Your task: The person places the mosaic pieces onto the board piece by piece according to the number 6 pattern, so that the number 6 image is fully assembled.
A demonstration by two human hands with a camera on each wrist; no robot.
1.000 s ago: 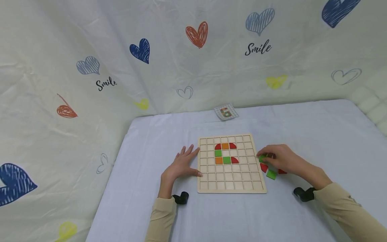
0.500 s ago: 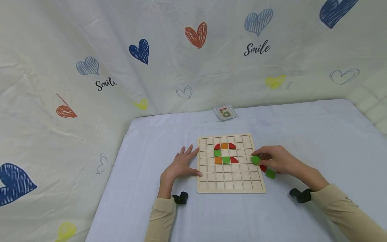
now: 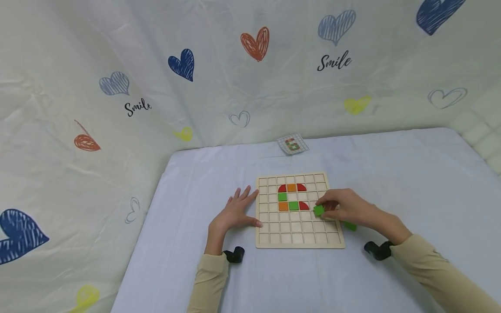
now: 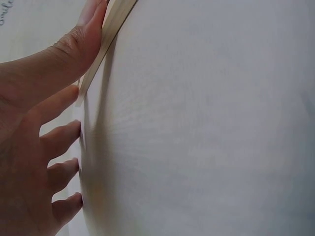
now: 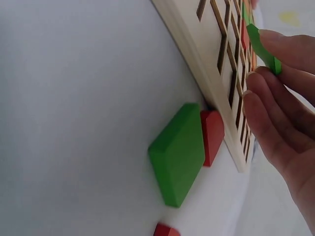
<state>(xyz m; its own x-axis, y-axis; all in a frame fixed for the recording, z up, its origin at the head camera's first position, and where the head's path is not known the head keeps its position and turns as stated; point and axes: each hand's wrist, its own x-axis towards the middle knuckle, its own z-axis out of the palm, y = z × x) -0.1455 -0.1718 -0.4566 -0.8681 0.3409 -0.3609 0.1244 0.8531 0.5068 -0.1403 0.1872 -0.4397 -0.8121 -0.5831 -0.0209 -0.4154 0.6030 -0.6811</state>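
A wooden grid board (image 3: 297,227) lies on the white cloth. Set in its upper middle cells are red rounded tiles (image 3: 301,187), orange tiles (image 3: 283,206) and green square tiles (image 3: 282,197). Between thumb and fingers, my right hand (image 3: 350,208) pinches a green tile (image 3: 318,211) over the board's right half, just right of the lower row. The right wrist view shows this held tile (image 5: 263,51) tilted. My left hand (image 3: 233,214) spreads its fingers at the board's left edge, thumb and index finger touching the frame.
Beside the board's right edge lie a loose green tile (image 5: 179,155) and a red tile (image 5: 212,137), with another red piece (image 5: 166,230) nearer the wrist camera. A card (image 3: 293,144) with a printed coloured grid pattern rests at the table's back edge.
My right hand has carried the green tile leftward from the loose pieces, across the board's right edge and over the grid. The left hand has stayed in place.
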